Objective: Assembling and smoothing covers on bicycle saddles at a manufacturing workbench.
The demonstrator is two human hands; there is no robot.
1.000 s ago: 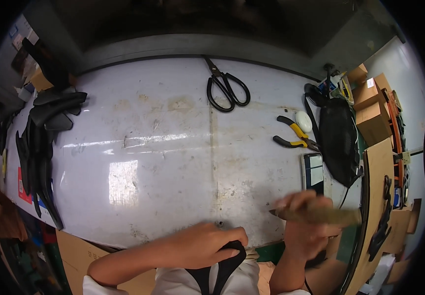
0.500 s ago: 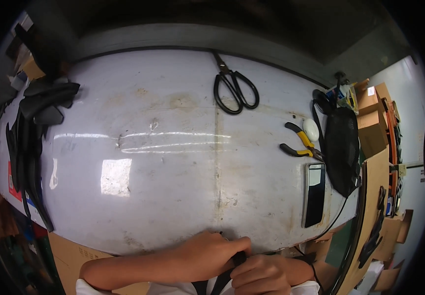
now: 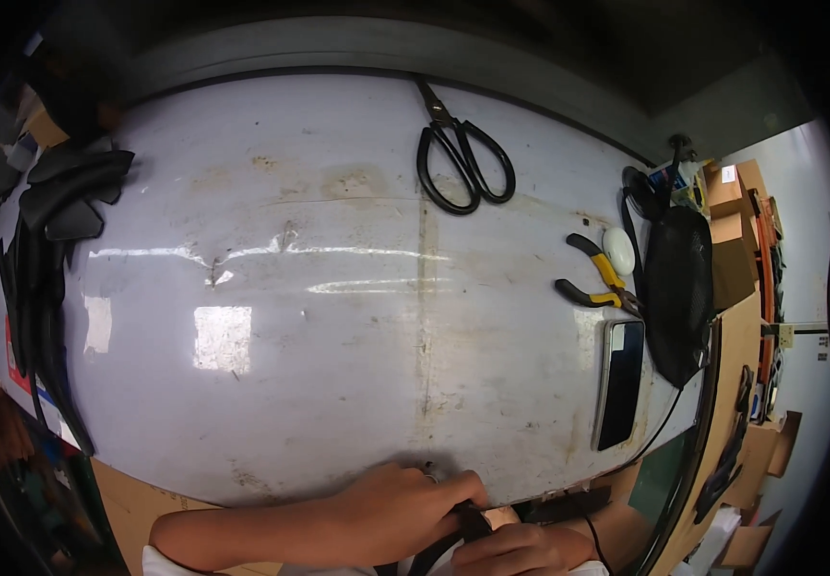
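Observation:
At the table's near edge, my left hand (image 3: 401,497) and my right hand (image 3: 516,549) are close together, both with curled fingers. Between them shows a short dark strip (image 3: 474,522), apparently black and flexible; most of it is covered by the fingers. Both hands seem closed on this strip. Black straps (image 3: 426,559) run below my left wrist, against white cloth. A tiny dark bit (image 3: 430,466) lies beside my left knuckles.
Black-handled scissors (image 3: 465,158) lie at the far middle of the white table (image 3: 338,384). To the right are yellow-and-black pliers (image 3: 599,274), a white oval object (image 3: 618,252), a phone (image 3: 620,384) and a black mesh pouch (image 3: 679,298). Black pieces (image 3: 46,259) are heaped left.
My right hand has moved slightly down, and more of the dark strip shows between the hands. The whole view has shifted a little.

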